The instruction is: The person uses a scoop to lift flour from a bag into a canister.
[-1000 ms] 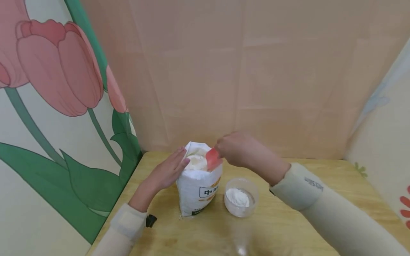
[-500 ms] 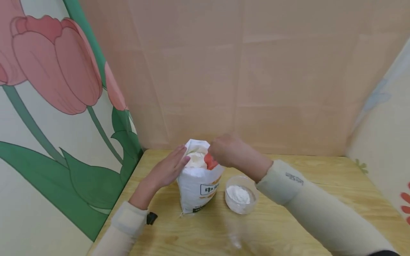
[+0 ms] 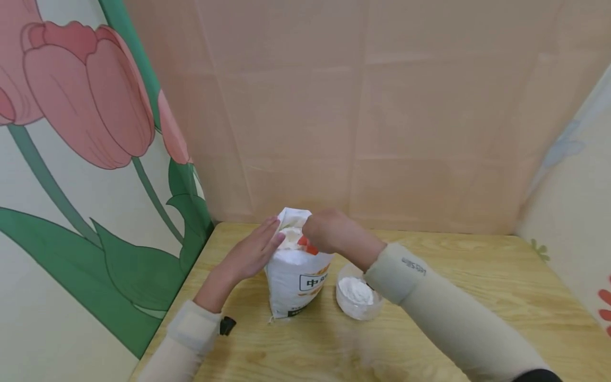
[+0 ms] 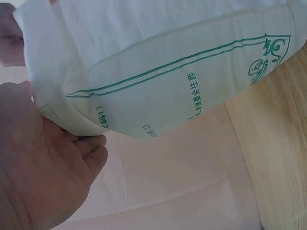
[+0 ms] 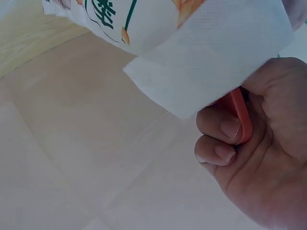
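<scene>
A white flour bag (image 3: 288,278) with green and orange print stands upright, its mouth open and white flour (image 3: 290,240) inside. My left hand (image 3: 253,252) rests along the bag's left rim, fingers mostly straight. In the left wrist view, fingertips (image 4: 98,155) lie against the bag's edge. My right hand (image 3: 331,231) is over the right side of the mouth and grips a red scoop (image 3: 307,245). The scoop's red handle (image 5: 243,117) shows inside the curled fingers in the right wrist view; the bag hides much of the rest.
Right of the bag, a clear round bowl (image 3: 360,314) holds a heap of white flour, partly behind the right sleeve. The wooden table (image 3: 477,286) meets a pinkish-beige sheet (image 3: 382,132) at the back. A wall with painted tulips (image 3: 95,95) rises on the left.
My right hand has moved left and in over the bag's mouth; less of the red scoop shows above the rim. The left hand stays on the bag.
</scene>
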Available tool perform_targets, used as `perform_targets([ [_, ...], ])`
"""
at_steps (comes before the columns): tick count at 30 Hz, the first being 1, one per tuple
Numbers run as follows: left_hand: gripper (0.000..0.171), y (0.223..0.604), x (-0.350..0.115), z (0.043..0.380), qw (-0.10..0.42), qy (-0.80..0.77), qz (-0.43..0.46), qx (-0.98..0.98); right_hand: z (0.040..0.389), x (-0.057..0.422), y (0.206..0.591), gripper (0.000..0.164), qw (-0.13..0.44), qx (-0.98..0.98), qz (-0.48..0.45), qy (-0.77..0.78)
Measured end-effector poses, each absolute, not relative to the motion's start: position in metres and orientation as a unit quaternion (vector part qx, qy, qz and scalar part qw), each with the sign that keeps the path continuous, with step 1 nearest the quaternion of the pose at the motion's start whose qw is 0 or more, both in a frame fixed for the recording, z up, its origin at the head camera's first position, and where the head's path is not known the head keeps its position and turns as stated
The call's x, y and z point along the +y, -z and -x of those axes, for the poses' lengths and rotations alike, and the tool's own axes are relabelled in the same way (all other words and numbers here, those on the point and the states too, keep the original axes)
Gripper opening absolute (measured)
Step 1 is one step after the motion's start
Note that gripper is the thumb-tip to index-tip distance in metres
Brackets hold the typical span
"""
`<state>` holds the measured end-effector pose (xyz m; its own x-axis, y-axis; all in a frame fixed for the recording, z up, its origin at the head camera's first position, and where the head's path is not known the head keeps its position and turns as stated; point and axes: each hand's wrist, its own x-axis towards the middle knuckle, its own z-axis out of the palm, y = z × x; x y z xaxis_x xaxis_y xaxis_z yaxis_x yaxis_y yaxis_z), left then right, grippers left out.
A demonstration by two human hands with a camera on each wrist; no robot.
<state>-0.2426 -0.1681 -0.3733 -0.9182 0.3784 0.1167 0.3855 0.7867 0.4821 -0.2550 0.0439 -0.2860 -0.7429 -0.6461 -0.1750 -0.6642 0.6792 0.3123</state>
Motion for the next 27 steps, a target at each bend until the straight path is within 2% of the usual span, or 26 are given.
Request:
perform_targets([
  [10, 0.083, 0.371, -0.168, 0.244, 0.007, 0.257, 0.197, -0.946, 0.262, 0.053, 0.288, 0.009, 0.051, 0.919, 0.371, -0.120],
  [15, 0.083, 0.372, -0.168, 0.244, -0.002, 0.257, 0.188, -0.948, 0.258, 0.065, 0.284, 0.009, 0.041, 0.920, 0.385, -0.054],
  [20, 0.077, 0.373, -0.168, 0.242, -0.003, 0.256, 0.186, -0.949, 0.254, 0.080, 0.288, 0.017, 0.009, 0.923, 0.386, 0.000],
  [27, 0.079, 0.374, -0.169, 0.242, 0.002, 0.257, 0.194, -0.947, 0.249, 0.106, 0.303, 0.015, -0.053, 0.924, 0.367, 0.095],
])
